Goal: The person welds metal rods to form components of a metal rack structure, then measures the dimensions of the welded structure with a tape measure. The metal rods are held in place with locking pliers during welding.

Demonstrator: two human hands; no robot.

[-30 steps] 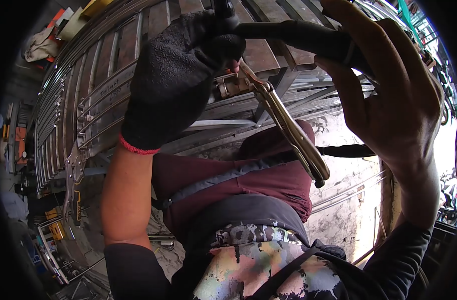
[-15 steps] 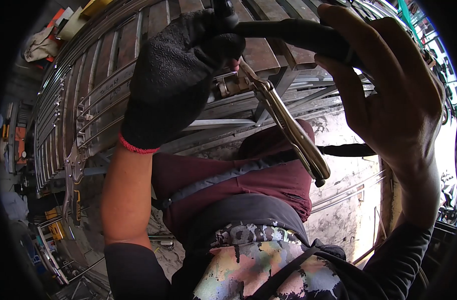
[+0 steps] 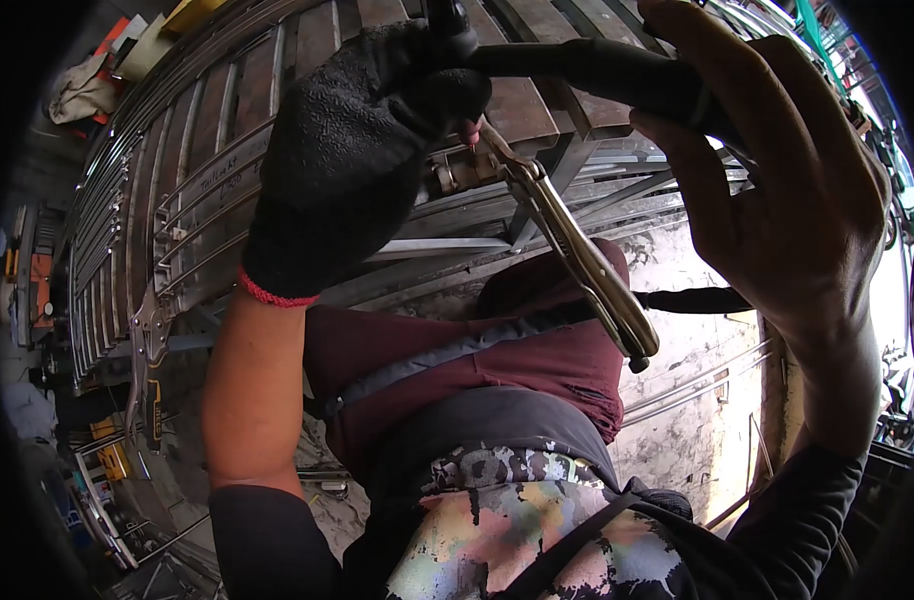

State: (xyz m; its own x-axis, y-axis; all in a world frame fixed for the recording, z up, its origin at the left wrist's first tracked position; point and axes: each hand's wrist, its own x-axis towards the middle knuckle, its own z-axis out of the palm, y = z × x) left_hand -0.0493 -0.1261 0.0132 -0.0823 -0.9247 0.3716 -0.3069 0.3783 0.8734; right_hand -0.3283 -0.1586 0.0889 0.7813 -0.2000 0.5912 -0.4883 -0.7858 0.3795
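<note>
My right hand [image 3: 792,180], bare, has its fingers round the black handle of a welding torch [image 3: 602,72]. The torch's head lies at the upper middle, with a cap pointing up. My left hand [image 3: 342,165], in a black coated glove with a red cuff, is closed at the torch head, its fingertips mostly hidden. A small pinkish tip shows under the glove. Just below, metal locking pliers [image 3: 587,265] hang at a slant, their jaws beside a small metal piece [image 3: 457,175] at the frame. A dark sleeved cable [image 3: 467,345] crosses my lap.
A rack of steel bars [image 3: 202,130] fills the left and top. Another clamp [image 3: 147,335] hangs on its near edge. Thin rods lie on the stained floor [image 3: 677,350] at right. Tools and metal offcuts [image 3: 107,500] crowd the lower left.
My right hand's upper fingers have shifted slightly on the torch handle. The torch, my left hand and the locking pliers stay almost where they were.
</note>
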